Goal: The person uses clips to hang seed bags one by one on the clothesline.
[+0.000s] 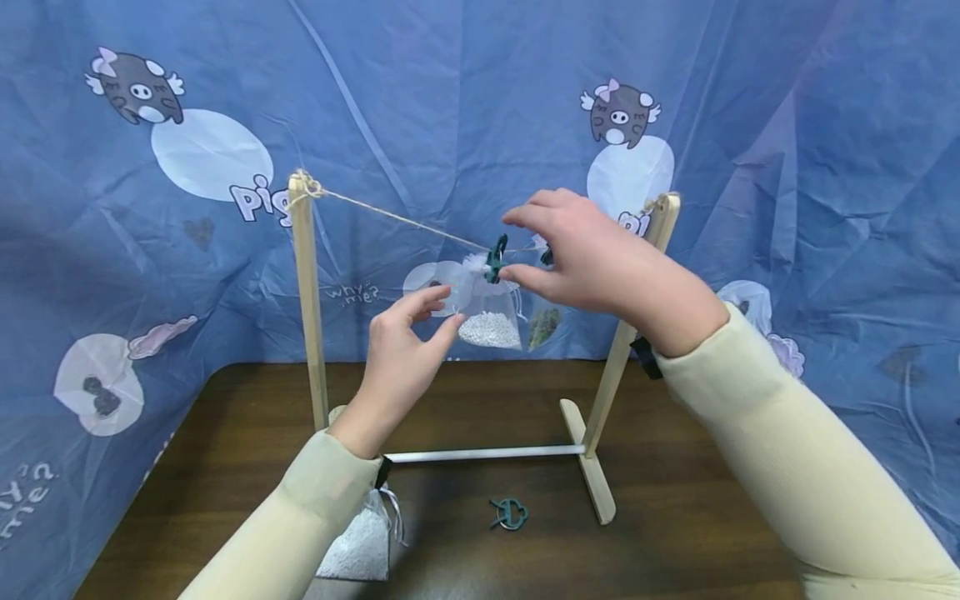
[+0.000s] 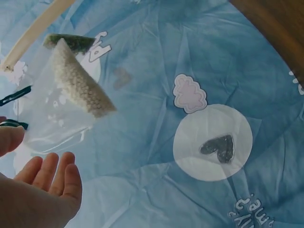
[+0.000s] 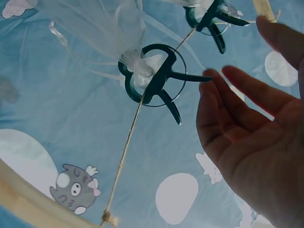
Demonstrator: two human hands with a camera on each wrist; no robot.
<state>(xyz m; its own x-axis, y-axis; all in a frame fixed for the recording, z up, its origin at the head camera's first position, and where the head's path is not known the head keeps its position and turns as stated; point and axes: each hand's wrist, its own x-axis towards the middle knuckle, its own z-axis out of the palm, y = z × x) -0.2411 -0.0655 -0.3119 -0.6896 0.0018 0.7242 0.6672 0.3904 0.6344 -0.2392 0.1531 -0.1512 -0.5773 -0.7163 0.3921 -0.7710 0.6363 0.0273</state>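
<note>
A sheer drawstring bag of white pellets [image 1: 489, 329] hangs from the twine [image 1: 405, 219], its gathered neck held by a dark green spring clip [image 3: 159, 78]. My right hand [image 1: 581, 254] is beside that clip, thumb and fingers spread, fingertips right at one clip handle in the right wrist view. Just left of the bag, my left hand [image 1: 405, 337] has its thumb and fingers apart with nothing between them. Behind hangs another bag with green contents [image 1: 543, 327], under a second green clip [image 3: 211, 19].
Two wooden posts [image 1: 306, 292] hold up the twine, joined low down by a white rod [image 1: 487, 454]. On the brown table [image 1: 675, 500] lie a loose green clip [image 1: 510, 514] and a pale filled drawstring bag [image 1: 360, 546], partly behind my left sleeve. A blue printed cloth hangs behind.
</note>
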